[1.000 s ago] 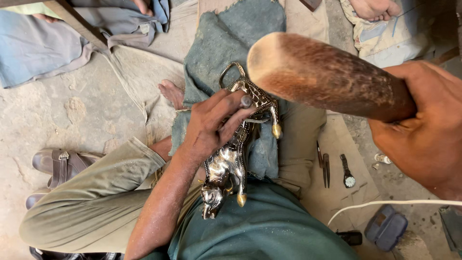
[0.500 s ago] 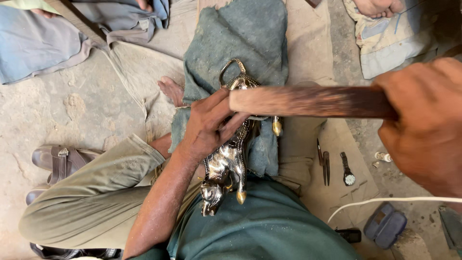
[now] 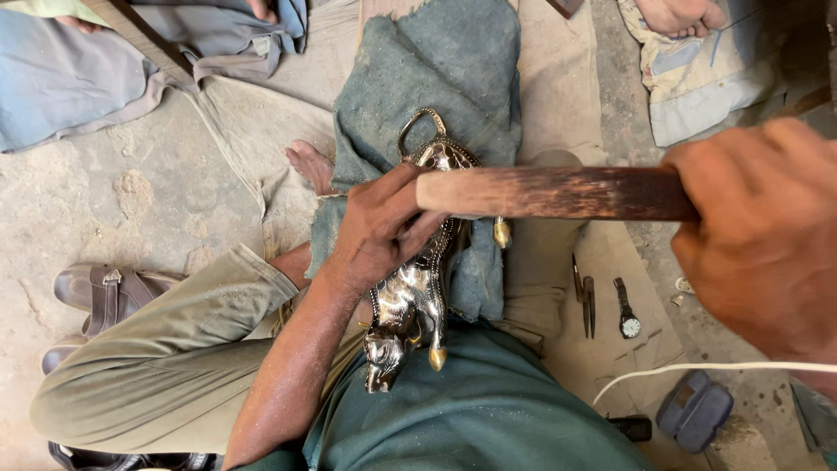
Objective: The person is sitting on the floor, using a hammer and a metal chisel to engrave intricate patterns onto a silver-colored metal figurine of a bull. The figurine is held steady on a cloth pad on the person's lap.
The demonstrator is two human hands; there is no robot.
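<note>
Working posture: a person sits on the ground with the metal animal figure point(image 3: 417, 288) lying lengthwise on their lap, its head toward the belly and its curled tail pointing away.
Ground: bare, dusty earth point(image 3: 131, 201) spreads to the left of the figure; it looks like a rough floor-level workshop.
Padding: a worn green cloth point(image 3: 453, 78) lies under and beyond the figure, cushioning it over the legs.
Other cloth: grey-blue fabric point(image 3: 61, 78) sits far up and left of the figure; a pale bundle point(image 3: 697, 78) sits up and right of it.
Wooden tool: a thick wooden handle point(image 3: 558, 192) crosses the figure's upper body sideways, its pale end meeting the fingers of the left hand.
Right hand point(image 3: 767, 253): fingers wrapped tight round the handle's far end, well to the right of the figure.
Left hand point(image 3: 375, 231): palm and fingers pressed down over the figure's back, pinning it.
Doing it well: as I judge it, the pinning hand should stay firm with fingertips clear of the wood's end, and the figure should rest fully on the cloth so it cannot roll.
Sandals: brown sandals point(image 3: 100, 292) lie left of the figure, past the knee.
Small items: a wristwatch point(image 3: 626, 310) and thin metal tools point(image 3: 584, 301) lie just right of the figure; a white cord point(image 3: 697, 371) runs below them.
</note>
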